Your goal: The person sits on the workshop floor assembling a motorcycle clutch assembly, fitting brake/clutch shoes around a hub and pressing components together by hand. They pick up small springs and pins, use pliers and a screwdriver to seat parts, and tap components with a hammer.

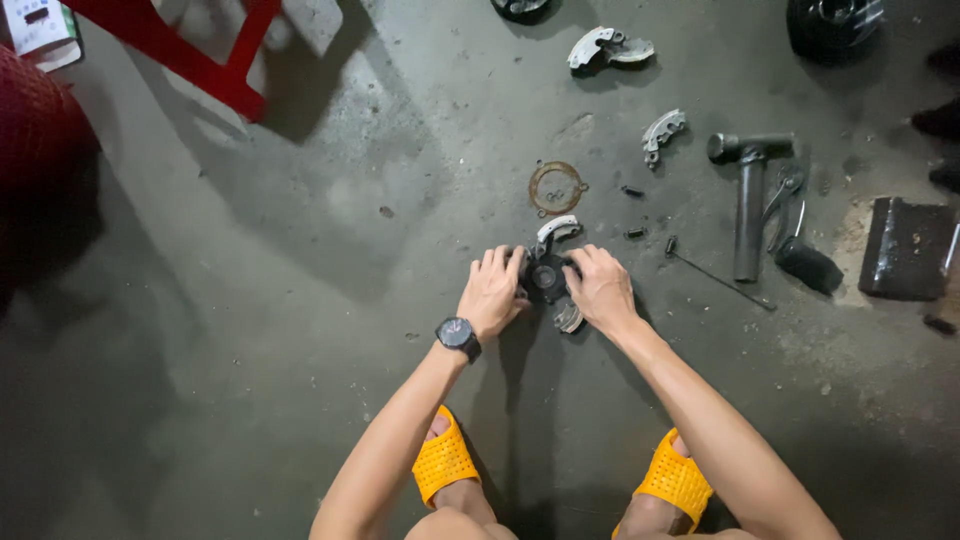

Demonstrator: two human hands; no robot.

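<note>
At the bottom of the frame two feet in yellow perforated slippers [445, 462] stand on the grey concrete floor [250, 330], with both bare forearms reaching up toward the middle. The left hand [492, 290] wears a black wristwatch [459, 334] and lies with its fingers spread over the left edge of a dark round clutch assembly [547, 278] that sits on the floor at the centre of the frame. The right hand [600, 288] covers the assembly's right edge, so the grip of both hands is clamped on the same part from opposite sides. A pale curved shoe [558, 229] shows at the assembly's upper edge, another at its lower right.

Just above it lies a rusty ring-shaped gasket [556, 187]. To the right, a thin rod [718, 279] lies slanted, and beyond it a hammer [750, 190] with its head up, pliers [787, 205] beside it and a dark metal block [908, 248] near the right edge. Farther up, two loose curved shoes [662, 131] [607, 48] rest apart. A red stool leg [190, 50] crosses the upper left.
</note>
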